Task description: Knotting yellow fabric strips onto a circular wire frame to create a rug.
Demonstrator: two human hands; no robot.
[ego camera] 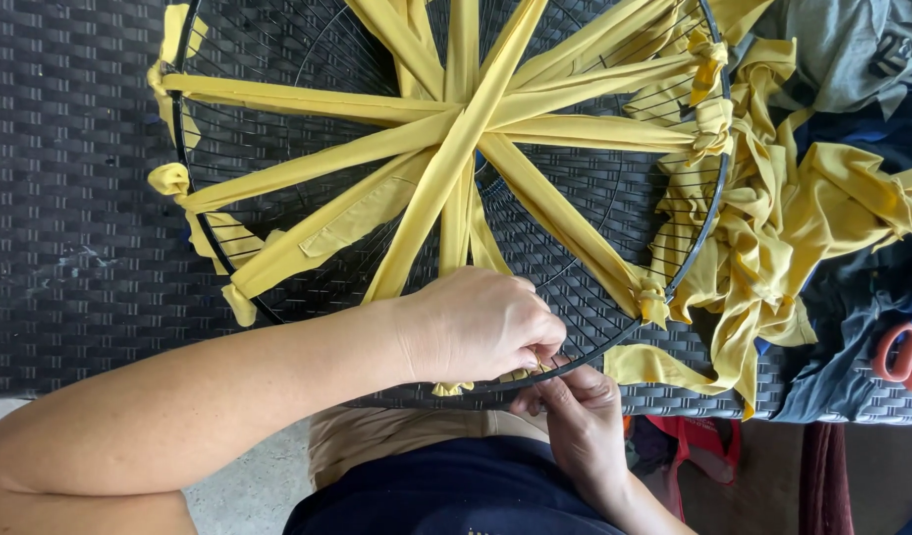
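A round black wire frame (190, 193) lies on a dark woven table (69, 228). Yellow fabric strips (446, 159) cross its centre like spokes and are knotted on the rim. My left hand (481, 325) rests over the near rim, fingers pinched on a yellow strip end (454, 388) there. My right hand (575, 411) comes up from below the rim and grips the same strip beside the left fingers. The knot itself is hidden by my fingers.
A heap of loose yellow fabric strips (783, 228) lies right of the frame. Grey and dark blue garments (852, 59) are piled at the right edge. A red item (694, 446) sits below the table by my lap.
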